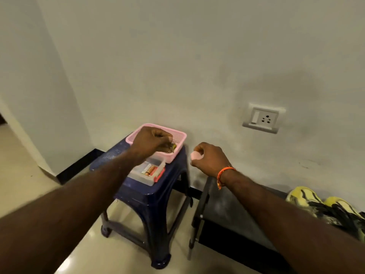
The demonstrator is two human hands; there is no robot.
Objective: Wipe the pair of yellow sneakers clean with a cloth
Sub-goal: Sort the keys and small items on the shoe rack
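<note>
So the left hand point(153, 142) is curled over the pink basket point(178, 135) and pinching something small and greenish, too blurry to say what. The right hand point(209, 158) is closed round a small pink thing point(195, 155), maybe a balled-up cloth or a sponge, can't tell for sure. The 2 hands are apart, with a gap of bare wall between them.

My guess is this is still the gathering-supplies bit, no wiping yet. The yellow sneakers point(324, 206) sit well to the right of the right hand and below it, side by side on the low black desk point(233, 204), and neither hand is anywhere near them.

If I were doing this: finish whatever the left hand is fishing out, keep the pink thing tucked in the right, then bring 1 shoe in close instead of reaching across. Hold the shoe with 1 hand and wipe with the other, or it'll just slide about on that smooth top.

Under the left hand is a dark blue plastic stool point(150, 194) carrying the basket, plus a clear box point(147, 174) with a few small items in it, just nearer than the basket. Floor is glossy cream tile, plain pale wall with a black skirting, and a switch-and-socket plate point(263, 118) up and right of the right hand.
</note>
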